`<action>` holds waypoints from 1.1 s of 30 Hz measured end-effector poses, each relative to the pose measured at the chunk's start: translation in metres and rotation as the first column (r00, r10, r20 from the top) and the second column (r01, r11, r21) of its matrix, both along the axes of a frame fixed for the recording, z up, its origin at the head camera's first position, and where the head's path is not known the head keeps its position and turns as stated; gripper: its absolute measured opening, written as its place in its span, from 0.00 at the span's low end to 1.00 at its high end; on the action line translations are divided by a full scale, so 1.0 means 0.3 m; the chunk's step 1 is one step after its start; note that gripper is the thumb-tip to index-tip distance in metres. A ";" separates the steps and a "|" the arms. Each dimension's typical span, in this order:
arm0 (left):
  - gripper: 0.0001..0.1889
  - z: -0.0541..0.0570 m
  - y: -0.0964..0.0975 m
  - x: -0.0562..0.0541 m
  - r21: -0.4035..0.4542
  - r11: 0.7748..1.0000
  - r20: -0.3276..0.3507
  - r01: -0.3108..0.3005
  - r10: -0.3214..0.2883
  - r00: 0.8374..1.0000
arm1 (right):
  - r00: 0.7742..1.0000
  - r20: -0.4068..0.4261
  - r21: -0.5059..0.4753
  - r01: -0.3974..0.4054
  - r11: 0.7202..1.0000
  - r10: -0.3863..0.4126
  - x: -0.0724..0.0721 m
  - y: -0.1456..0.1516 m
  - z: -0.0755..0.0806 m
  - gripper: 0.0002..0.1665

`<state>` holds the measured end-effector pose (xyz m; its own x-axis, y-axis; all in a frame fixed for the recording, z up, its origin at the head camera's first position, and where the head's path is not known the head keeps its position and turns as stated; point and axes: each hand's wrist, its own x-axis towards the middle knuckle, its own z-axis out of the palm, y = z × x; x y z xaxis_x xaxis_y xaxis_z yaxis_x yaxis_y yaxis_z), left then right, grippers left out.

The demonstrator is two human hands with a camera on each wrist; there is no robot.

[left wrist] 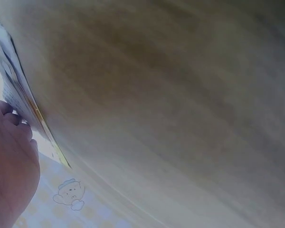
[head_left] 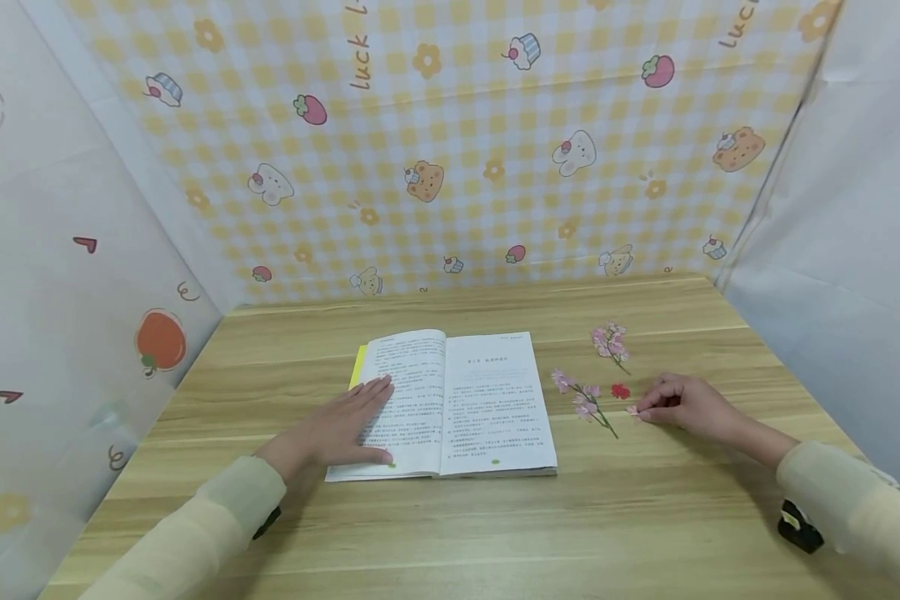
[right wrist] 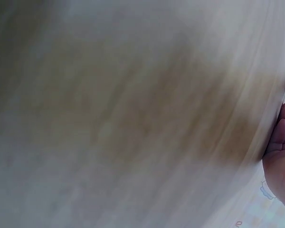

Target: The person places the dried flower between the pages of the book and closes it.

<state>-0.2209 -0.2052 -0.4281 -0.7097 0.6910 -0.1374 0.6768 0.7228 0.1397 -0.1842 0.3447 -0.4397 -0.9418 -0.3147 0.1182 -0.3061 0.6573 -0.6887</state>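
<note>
An open book [head_left: 495, 400] with printed pages lies on the wooden table. My left hand [head_left: 345, 425] rests on its left page with straight fingers; the left wrist view shows that hand [left wrist: 12, 156] against the page edges. To the right of the book, my right hand [head_left: 682, 407] pinches a small pale pink flower [head_left: 633, 411] between thumb and fingertips, low over the table. Just beyond the fingertips lies a small red flower [head_left: 620, 391]. Only part of the right hand [right wrist: 280, 152] shows at the edge of the right wrist view.
Two sprigs of pink blossom lie between the book and my right hand: a nearer sprig [head_left: 588, 402] and a farther sprig [head_left: 610, 343]. The wooden table [head_left: 480, 533] meets a yellow checked backdrop [head_left: 457, 208] at the back, with pale cloth walls on both sides.
</note>
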 end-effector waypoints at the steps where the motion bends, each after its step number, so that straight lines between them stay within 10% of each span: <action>1: 0.60 -0.001 0.000 -0.001 -0.003 1.000 0.002 -0.004 0.004 1.000 | 1.000 0.002 -0.005 -0.001 1.000 0.001 0.000 0.000 -0.002 0.05; 33: 0.60 0.007 0.000 0.004 0.013 1.000 -0.001 0.009 -0.009 1.000 | 0.997 -0.078 0.012 -0.008 1.000 0.009 0.012 -0.017 0.002 0.06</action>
<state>-0.2198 -0.2054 -0.4261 -0.7038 0.6988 -0.1277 0.6830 0.7151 0.1487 -0.1805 0.3397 -0.4391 -0.9272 -0.3243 0.1872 -0.3639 0.6622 -0.6550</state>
